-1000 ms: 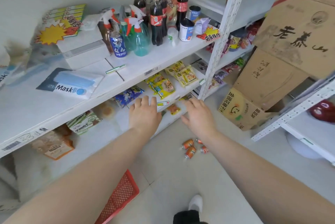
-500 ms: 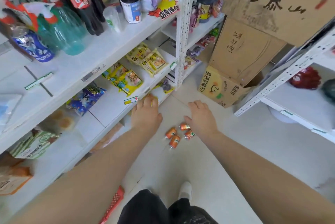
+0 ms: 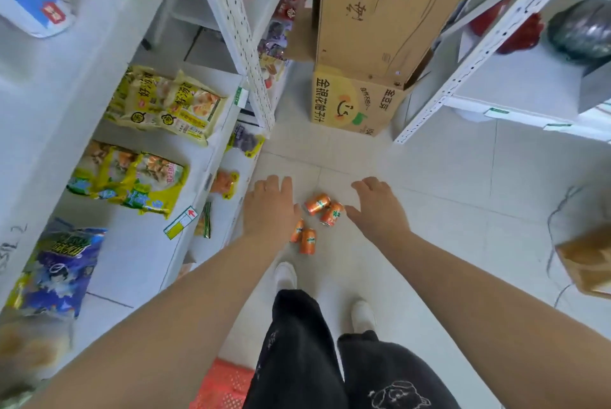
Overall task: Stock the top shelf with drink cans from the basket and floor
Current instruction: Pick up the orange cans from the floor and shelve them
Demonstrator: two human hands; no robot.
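Both hands have dropped closer, left hand (image 3: 269, 210) and right hand (image 3: 380, 210) spread and holding nothing, flanking four orange cans (image 3: 317, 221) lying mid-frame on the floor (image 3: 446, 210): light, rigid, slick, likely best gripped round the sides.

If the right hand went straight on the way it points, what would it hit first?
Likely the floor just beyond the orange cans: the right hand aims past them, and they lie beside its thumb. Depth is unclear.

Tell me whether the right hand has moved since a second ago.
Yes. The right hand has come down toward the orange cans on the floor, now just beside them.
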